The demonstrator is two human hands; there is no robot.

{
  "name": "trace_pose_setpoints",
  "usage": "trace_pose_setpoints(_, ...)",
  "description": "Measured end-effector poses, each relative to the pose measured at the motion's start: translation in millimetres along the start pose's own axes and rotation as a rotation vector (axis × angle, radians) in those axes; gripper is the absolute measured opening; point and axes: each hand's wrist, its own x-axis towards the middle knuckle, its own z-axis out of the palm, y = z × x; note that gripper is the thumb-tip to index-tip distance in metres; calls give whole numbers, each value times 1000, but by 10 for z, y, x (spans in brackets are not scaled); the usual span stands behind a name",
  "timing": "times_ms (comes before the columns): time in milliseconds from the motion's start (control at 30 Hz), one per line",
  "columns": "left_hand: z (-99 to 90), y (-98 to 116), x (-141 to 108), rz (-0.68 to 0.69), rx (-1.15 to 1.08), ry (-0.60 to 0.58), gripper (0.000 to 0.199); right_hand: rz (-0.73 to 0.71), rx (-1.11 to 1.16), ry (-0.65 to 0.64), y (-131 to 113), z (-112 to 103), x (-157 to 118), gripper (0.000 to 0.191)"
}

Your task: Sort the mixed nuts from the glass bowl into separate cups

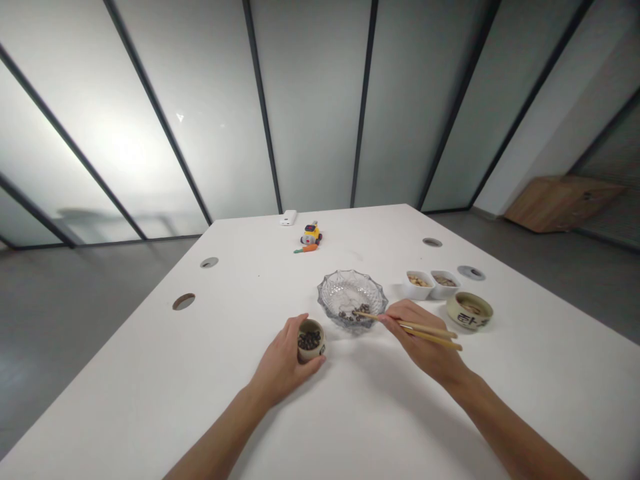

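My left hand is wrapped round a small pale cup, tilted a little toward me. Dark beans lie inside that cup. A pair of wooden chopsticks is in my right hand, with the tips reaching down into a clear glass bowl. Several dark pieces like the beans sit at the near side of the glass bowl, around the tips. Whether the tips pinch one of them I cannot tell. The cup stands just left of and nearer to me than the bowl.
Two joined white dishes with pale and brownish bits stand right of the bowl, beside a greenish ceramic bowl. Farther back are a yellow toy car, an orange toy carrot and a white device. Round holes pierce the white table.
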Motion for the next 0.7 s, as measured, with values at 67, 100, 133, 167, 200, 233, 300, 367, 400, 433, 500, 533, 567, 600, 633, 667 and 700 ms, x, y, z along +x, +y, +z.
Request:
trace_pose_setpoints(67, 0, 0, 0, -2, 3, -9, 74, -2, 9, 4, 5, 1, -1, 30)
trace_pose_setpoints(100, 0, -1, 1, -1, 3, -11, 74, -2, 12, 7, 8, 2, -2, 30)
trace_pose_setpoints(133, 0, -3, 1, 0, 2, -11, 74, -3, 14, 13, 11, 3, -3, 30)
trace_pose_setpoints(167, 0, -4, 2, 0, 1, -11, 74, -4, 13, 22, 14, 4, -4, 30)
trace_pose_setpoints(200, 0, -4, 2, 0, -1, -11, 73, -4, 8, 32, 18, 6, -5, 32)
trace_pose_setpoints(233, 0, -4, 3, 0, -2, -10, 73, -2, 2, 43, 22, 7, -7, 33)
trace_pose_setpoints(300, -1, -1, 3, -1, -5, -7, 73, 10, -10, 57, 29, 12, -12, 35)
trace_pose_setpoints(367, -2, 3, 4, 0, -9, -4, 73, 26, -5, 38, 35, 20, -20, 36)
trace_pose_setpoints(400, -3, 4, 4, 3, -11, -3, 73, 32, 6, 20, 38, 24, -25, 36)
trace_pose_setpoints(433, -4, 5, 4, 6, -12, -2, 72, 34, 20, -1, 41, 28, -28, 35)
trace_pose_setpoints(500, -5, 5, 4, 10, -10, -3, 72, 31, 43, -29, 45, 32, -33, 33)
trace_pose_setpoints(533, -5, 5, 4, 11, -9, -3, 72, 30, 50, -33, 45, 31, -33, 32)
trace_pose_setpoints(567, -6, 6, 3, 11, -8, -2, 72, 29, 53, -34, 43, 28, -32, 31)
trace_pose_setpoints(600, -7, 7, 3, 11, -8, -2, 72, 29, 52, -33, 40, 24, -29, 31)
trace_pose_setpoints(633, -7, 8, 2, 13, -10, 0, 72, 28, 50, -33, 36, 19, -26, 31)
trace_pose_setpoints(667, -7, 9, 2, 14, -11, 2, 72, 25, 48, -33, 31, 13, -22, 31)
trace_pose_setpoints(700, -8, 11, 1, 13, -12, 2, 72, 17, 44, -34, 26, 9, -19, 32)
